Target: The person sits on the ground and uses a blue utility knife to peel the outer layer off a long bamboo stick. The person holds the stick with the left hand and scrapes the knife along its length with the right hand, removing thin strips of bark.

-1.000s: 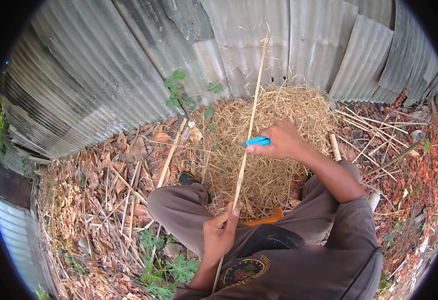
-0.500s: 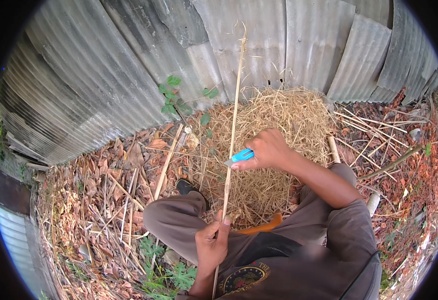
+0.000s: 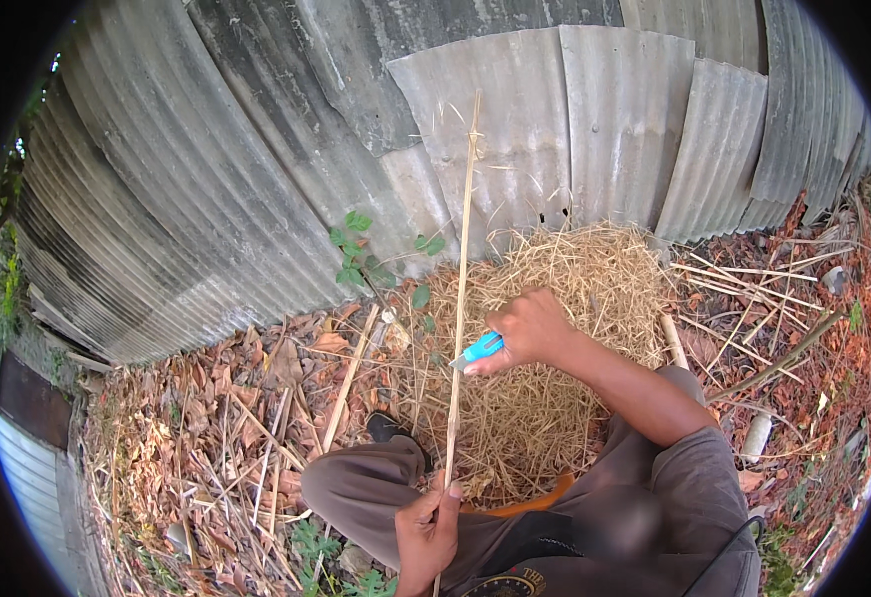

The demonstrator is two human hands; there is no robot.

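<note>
Pale strip [image 3: 464, 249]: one, long axis running straight away from my left fingers [image 3: 450, 503], which pinch it shut-handed near its close end. Blue cutter [image 3: 485, 346]: one, within my curled right fingers [image 3: 511, 326], nearer mid-strip; blade against strip's right edge. Straw heap [image 3: 594, 289]: beneath right fingers. Containers: none seen.

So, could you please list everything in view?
Long strip: one, tan, centre
Knife: one, blue, blade at strip
Straw-like heap: one, tan, centre
Corrugated sheets: several, grey, behind
Leafy plants: several, green, left half
Dry leaves: many, brown, ground
Loose sticks: many, pale, both sides
Cylinder: one, white, right
Unclear object: one, orange, below heap
Shoe: one, dark, left
Trousers: one pair, brownish, below
Left hand: one, on strip
Right hand: one, on knife
</note>
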